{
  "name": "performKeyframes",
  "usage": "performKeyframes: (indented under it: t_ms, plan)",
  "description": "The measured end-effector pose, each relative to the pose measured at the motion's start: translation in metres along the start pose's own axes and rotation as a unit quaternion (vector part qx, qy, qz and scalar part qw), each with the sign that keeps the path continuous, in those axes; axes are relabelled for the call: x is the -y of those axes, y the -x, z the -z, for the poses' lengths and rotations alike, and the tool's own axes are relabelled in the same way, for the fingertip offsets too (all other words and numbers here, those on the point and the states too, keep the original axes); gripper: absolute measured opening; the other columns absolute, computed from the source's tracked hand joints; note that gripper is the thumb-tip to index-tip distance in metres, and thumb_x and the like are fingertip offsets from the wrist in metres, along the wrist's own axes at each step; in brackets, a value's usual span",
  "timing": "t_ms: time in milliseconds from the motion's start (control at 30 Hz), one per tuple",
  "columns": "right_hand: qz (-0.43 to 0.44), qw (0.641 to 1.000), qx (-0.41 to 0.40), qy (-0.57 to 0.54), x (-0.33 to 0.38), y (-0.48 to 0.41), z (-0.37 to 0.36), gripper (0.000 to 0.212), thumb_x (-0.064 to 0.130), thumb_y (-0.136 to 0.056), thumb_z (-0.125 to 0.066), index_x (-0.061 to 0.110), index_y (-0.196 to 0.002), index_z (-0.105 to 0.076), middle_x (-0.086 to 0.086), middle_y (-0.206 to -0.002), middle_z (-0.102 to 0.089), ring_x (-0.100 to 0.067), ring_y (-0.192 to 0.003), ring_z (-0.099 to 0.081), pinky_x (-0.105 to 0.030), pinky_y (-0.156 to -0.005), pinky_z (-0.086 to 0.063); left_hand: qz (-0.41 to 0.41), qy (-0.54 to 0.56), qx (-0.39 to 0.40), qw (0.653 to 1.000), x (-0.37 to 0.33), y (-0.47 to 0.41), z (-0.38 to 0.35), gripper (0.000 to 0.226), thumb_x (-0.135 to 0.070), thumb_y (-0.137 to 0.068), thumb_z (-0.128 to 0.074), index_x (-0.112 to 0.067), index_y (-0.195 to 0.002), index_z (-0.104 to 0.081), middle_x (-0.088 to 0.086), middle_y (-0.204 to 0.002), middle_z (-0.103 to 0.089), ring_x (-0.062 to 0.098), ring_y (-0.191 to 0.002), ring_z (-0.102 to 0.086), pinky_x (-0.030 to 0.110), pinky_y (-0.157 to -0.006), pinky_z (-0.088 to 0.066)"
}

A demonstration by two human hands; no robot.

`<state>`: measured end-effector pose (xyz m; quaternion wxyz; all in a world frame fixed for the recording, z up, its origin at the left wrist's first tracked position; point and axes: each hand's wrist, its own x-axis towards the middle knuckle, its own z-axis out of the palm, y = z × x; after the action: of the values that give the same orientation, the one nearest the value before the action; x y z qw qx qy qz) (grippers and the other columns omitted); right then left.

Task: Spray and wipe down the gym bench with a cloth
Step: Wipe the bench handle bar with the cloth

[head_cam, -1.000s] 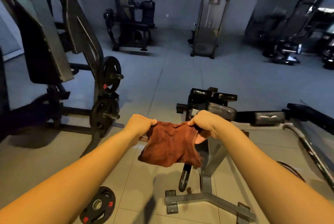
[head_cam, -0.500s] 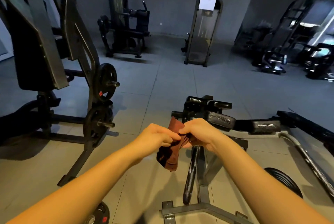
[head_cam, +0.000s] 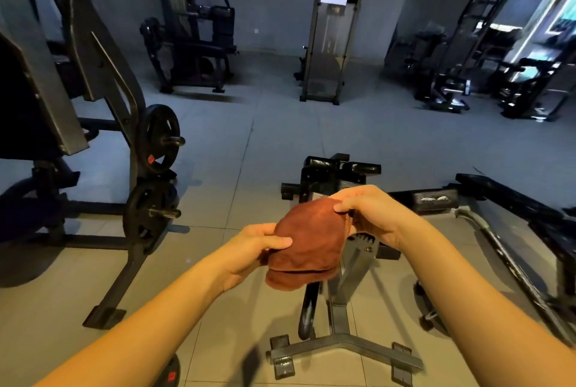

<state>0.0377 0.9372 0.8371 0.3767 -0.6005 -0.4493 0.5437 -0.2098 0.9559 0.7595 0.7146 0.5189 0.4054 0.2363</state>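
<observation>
A rust-brown cloth (head_cam: 307,241) is folded over into a thick pad and held in the air in front of me. My left hand (head_cam: 254,251) pinches its left edge, thumb on top. My right hand (head_cam: 371,213) grips its upper right corner. Below and behind the cloth stands a black and grey gym bench frame (head_cam: 339,302), with a black padded roller (head_cam: 433,201) to the right and a grey floor base (head_cam: 346,350). No spray bottle is in view.
A plate-loaded machine (head_cam: 93,112) with black weight plates (head_cam: 159,138) stands at the left. A curved bar (head_cam: 505,265) and a black frame lie at the right. Other machines line the far wall. A weight plate (head_cam: 170,372) lies by my left arm on the tiled floor.
The cloth went from spread out between both hands to bunched together, and is now folded over into a pad. My hands moved closer, then slightly apart again.
</observation>
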Motion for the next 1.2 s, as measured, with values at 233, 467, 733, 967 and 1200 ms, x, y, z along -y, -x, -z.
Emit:
performKeyframes:
  t_ms: [233, 467, 733, 967, 1200]
  plan:
    - [-0.174, 0.980, -0.016, -0.093, -0.095, -0.007, -0.017, 0.033, 0.003, -0.086, -0.072, 0.005, -0.119, -0.071, -0.014, -0.108, -0.077, -0.031, -0.104, -0.073, -0.042, -0.088, -0.059, 0.062, -0.006, -0.158, 0.986, 0.010, -0.014, -0.037, 0.018, -0.013, -0.098, -0.066, -0.007, -0.112, -0.075, 0.011, -0.098, -0.079, 0.025, -0.092, -0.075, 0.037, -0.079, -0.060]
    - [-0.100, 0.991, -0.088, -0.032, -0.093, -0.015, -0.019, 0.060, 0.001, -0.079, -0.079, 0.025, -0.129, -0.056, -0.009, -0.113, -0.070, -0.027, -0.100, -0.071, -0.041, -0.087, -0.060, 0.056, 0.043, -0.277, 0.958, 0.016, -0.020, -0.042, 0.014, 0.002, -0.086, -0.076, -0.004, -0.096, -0.070, 0.014, -0.093, -0.078, 0.024, -0.083, -0.073, 0.031, -0.073, -0.057]
    - [0.049, 0.985, -0.076, 0.146, -0.059, 0.000, -0.020, 0.029, 0.001, -0.089, -0.069, 0.022, -0.107, -0.076, 0.000, -0.093, -0.068, -0.012, -0.084, -0.063, -0.018, -0.071, -0.047, 0.014, -0.123, -0.178, 0.976, -0.005, -0.007, -0.013, 0.053, 0.004, -0.085, -0.077, -0.018, -0.129, -0.059, 0.009, -0.105, -0.072, 0.019, -0.099, -0.069, 0.018, -0.076, -0.050]
    - [0.136, 0.936, -0.087, 0.314, -0.014, 0.010, -0.026, 0.019, 0.011, -0.084, -0.077, 0.029, -0.091, -0.072, 0.006, -0.082, -0.067, -0.012, -0.075, -0.064, -0.032, -0.075, -0.058, -0.132, -0.359, -0.202, 0.902, -0.052, 0.010, 0.002, 0.013, -0.013, -0.082, -0.081, -0.023, -0.080, -0.074, -0.001, -0.086, -0.070, 0.013, -0.084, -0.065, 0.031, -0.071, -0.053]
    - [0.014, 0.960, -0.001, 0.278, -0.002, -0.001, -0.033, 0.006, 0.008, -0.086, -0.073, 0.013, -0.088, -0.072, 0.005, -0.084, -0.073, -0.014, -0.081, -0.069, -0.041, -0.085, -0.060, -0.029, -0.166, -0.044, 0.985, -0.049, -0.009, 0.034, 0.007, -0.008, -0.091, -0.075, -0.005, -0.095, -0.069, 0.007, -0.086, -0.073, 0.017, -0.081, -0.068, 0.041, -0.087, -0.057]
